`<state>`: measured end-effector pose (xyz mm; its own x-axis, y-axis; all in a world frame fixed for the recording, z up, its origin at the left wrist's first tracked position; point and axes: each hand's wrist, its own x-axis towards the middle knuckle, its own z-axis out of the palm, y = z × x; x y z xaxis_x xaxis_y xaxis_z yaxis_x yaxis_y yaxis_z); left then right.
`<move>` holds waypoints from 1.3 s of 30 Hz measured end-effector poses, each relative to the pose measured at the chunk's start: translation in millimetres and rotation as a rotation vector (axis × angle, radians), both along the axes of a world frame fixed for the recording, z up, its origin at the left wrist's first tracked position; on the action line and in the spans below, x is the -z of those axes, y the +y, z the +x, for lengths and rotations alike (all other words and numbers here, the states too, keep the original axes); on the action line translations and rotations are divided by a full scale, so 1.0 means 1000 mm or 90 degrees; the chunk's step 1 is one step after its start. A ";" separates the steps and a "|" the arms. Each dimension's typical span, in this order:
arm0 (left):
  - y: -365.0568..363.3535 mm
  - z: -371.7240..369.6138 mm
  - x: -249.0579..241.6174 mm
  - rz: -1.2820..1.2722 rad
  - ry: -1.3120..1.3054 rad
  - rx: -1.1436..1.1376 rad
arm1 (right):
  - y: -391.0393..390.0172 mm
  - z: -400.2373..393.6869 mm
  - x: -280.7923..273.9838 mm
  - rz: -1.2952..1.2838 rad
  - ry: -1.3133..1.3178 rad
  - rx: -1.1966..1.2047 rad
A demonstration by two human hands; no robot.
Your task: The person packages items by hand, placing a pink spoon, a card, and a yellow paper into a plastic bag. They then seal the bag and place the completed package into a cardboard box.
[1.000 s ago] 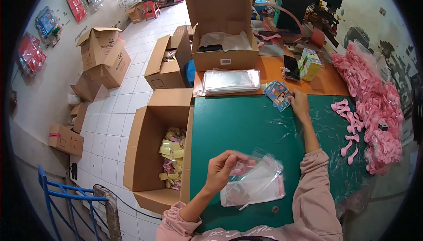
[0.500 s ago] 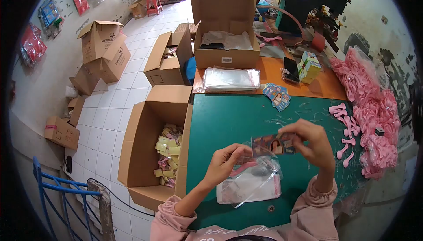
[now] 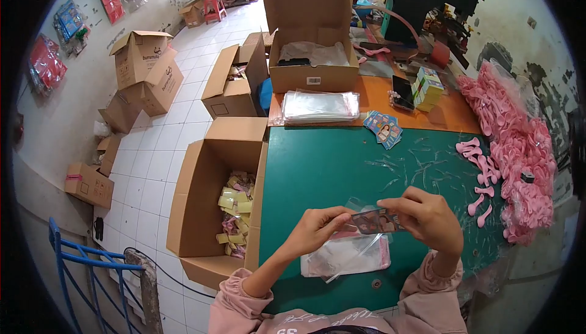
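Note:
A printed card (image 3: pixel 375 222) with a picture on it lies level between my two hands, above the green table. My right hand (image 3: pixel 424 217) pinches its right end between thumb and fingers. At the card's left end, my left hand (image 3: pixel 317 230) is closed on a clear plastic bag, whose film shows around and behind the card. A little pink shows by the left fingertips, mostly hidden. Under the hands, a stack of clear plastic bags (image 3: pixel 342 261) rests on the table. Pink spoons (image 3: pixel 476 206) lie loose to the right of my right hand.
Left of the green table (image 3: pixel 317 175) stands an open carton (image 3: pixel 195 206) with yellow-and-pink packets inside. More cards (image 3: pixel 383 129), bag stacks (image 3: pixel 320 107), an open box (image 3: pixel 314 81) and a phone (image 3: pixel 402 93) lie farther back. Bagged pink spoons (image 3: pixel 525 163) fill the right edge.
The card has moved down and left, and its face has tipped flatter. My right hand has lowered with it; the left fingers now meet the card's left end. The pink piece is more hidden.

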<state>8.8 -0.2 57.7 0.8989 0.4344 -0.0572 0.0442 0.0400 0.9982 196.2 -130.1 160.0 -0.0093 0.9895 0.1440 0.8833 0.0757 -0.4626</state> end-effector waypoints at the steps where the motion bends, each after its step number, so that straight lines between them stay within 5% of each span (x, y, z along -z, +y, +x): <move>1: -0.001 -0.001 -0.003 0.030 0.029 0.014 | 0.000 -0.001 0.005 0.017 0.029 -0.011; 9: -0.015 -0.006 -0.011 0.158 0.015 0.051 | 0.009 -0.015 0.036 -0.132 0.257 -0.078; 16: -0.037 -0.032 -0.004 0.313 0.063 -0.053 | -0.007 -0.048 0.069 -0.033 0.330 -0.032; 22: -0.009 -0.071 0.022 0.085 0.051 0.055 | -0.026 -0.047 0.094 -0.121 0.472 0.199; 23: -0.008 -0.075 0.036 -0.079 -0.070 0.022 | -0.025 -0.047 0.100 -0.112 0.471 0.246; 26: -0.009 -0.073 0.047 -0.240 -0.091 -0.087 | -0.019 -0.053 0.105 -0.105 0.687 0.218; 27: -0.008 -0.072 0.047 -0.235 -0.084 -0.081 | -0.016 -0.056 0.099 -0.104 0.587 0.205; 30: -0.006 -0.072 0.046 -0.223 -0.066 -0.067 | -0.023 -0.052 0.106 -0.189 0.622 0.207; 32: -0.008 -0.070 0.047 -0.212 -0.065 -0.049 | -0.025 -0.054 0.110 -0.105 0.602 0.244; 35: -0.024 -0.060 0.041 0.162 0.022 -0.178 | -0.027 -0.063 0.107 0.022 0.523 0.350; 39: -0.050 -0.066 0.041 -0.133 0.042 -0.066 | -0.015 -0.076 0.085 0.057 0.306 0.176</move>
<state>-56.9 -50.6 16.2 0.8419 0.4962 -0.2121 0.0933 0.2534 0.9629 120.5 -145.3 74.6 0.3363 0.9296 0.1511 0.5667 -0.0716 -0.8208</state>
